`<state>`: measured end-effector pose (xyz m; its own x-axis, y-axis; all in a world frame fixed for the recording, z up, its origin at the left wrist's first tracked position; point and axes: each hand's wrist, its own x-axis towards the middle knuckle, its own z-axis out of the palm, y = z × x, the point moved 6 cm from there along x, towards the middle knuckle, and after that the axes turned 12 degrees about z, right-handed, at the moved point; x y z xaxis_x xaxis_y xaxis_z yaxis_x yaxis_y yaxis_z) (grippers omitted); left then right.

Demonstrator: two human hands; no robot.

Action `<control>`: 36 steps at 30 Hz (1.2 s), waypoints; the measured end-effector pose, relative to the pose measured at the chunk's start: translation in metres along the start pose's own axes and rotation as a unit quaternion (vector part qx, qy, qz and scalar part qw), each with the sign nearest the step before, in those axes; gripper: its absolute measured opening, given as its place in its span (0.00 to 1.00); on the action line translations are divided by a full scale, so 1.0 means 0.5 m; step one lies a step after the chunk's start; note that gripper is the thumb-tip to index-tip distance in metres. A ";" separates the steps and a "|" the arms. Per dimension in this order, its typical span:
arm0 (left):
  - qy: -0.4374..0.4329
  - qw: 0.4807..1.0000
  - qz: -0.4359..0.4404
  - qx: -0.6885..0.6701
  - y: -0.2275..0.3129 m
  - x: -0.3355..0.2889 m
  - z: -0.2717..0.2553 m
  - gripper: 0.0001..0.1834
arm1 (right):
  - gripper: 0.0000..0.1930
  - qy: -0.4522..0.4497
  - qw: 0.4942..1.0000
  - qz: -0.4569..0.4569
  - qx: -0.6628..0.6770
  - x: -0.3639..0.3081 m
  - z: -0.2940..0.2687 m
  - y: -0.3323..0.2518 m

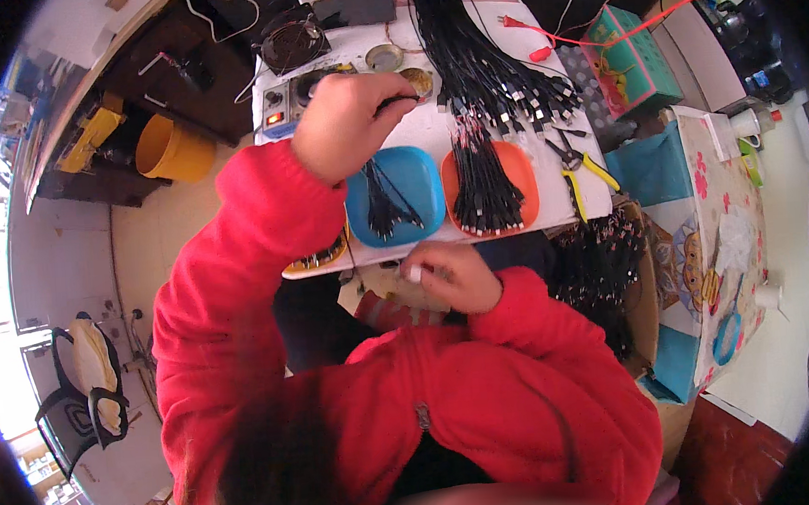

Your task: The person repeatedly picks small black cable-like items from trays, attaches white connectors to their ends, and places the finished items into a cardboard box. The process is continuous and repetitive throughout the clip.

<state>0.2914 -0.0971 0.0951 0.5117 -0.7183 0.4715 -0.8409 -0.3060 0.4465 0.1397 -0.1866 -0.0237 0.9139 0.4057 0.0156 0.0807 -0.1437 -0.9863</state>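
Note:
My left hand [350,122] reaches over the white table, thumb and fingers pinched on something thin and dark that I cannot make out. Its fingertips are beside a small round tin [418,78] with amber stuff inside. Below the table's near edge, my right hand [457,277] is held with curled fingers. A small white thing shows at its fingertips; its kind is unclear. Between the hands, a blue tray [429,163] holds a few black cables [386,207]. The orange tray [524,166] beside it carries a thick bundle of black cables [484,187].
More black cables [475,44] with metal plugs spread over the far side. Yellow-handled pliers [594,174] and a second cutting tool lie at the right. A blue control box [277,112] with a lit switch stands at the left. A cardboard box [647,307] of cables is right of my lap.

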 end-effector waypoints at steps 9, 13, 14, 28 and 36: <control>-0.114 0.980 -0.024 0.162 -0.274 0.033 0.207 0.06 | 0.11 0.085 0.980 0.020 -0.178 0.120 -0.301 -0.038; -0.110 0.974 -0.028 0.194 -0.300 0.039 0.228 0.05 | 0.19 0.095 0.937 0.048 -0.332 0.303 -0.390 0.048; -0.110 0.973 -0.030 0.201 -0.304 0.042 0.230 0.05 | 0.23 0.072 0.925 0.041 -0.370 0.333 -0.393 0.069; -0.176 0.952 -0.064 0.241 -0.318 0.061 0.270 0.04 | 0.22 0.061 0.909 -0.010 -0.412 0.420 -0.332 0.143; -0.119 0.967 -0.079 0.210 -0.298 0.057 0.233 0.06 | 0.19 0.067 0.913 -0.001 -0.402 0.416 -0.336 0.147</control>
<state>0.4106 -0.1450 -0.0467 0.6266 -0.7497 0.2129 -0.7785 -0.6149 0.1259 0.4024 -0.2647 -0.0652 0.9495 0.3007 0.0894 0.2990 -0.7817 -0.5473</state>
